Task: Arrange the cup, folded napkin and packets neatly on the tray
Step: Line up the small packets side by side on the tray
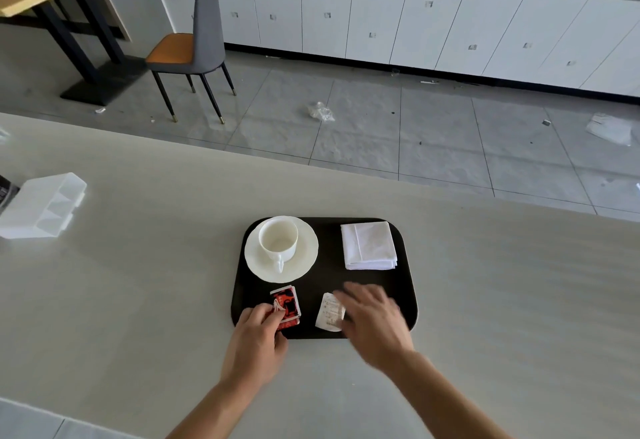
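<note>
A black tray (325, 279) lies on the pale counter. On its far left a white cup (278, 241) stands on a white saucer (304, 262), handle toward me. A folded white napkin (369, 246) lies at the far right. At the near left, my left hand (258, 341) pinches the red packets (286, 305) by their near edge. A white packet (329, 312) lies at the near middle; my right hand (375, 320), blurred with fingers spread, hovers at its right edge and hides part of it.
A clear plastic organizer box (43, 206) sits at the counter's left. Beyond the counter's far edge are a tiled floor with litter, a grey chair (197, 43) and white cabinets.
</note>
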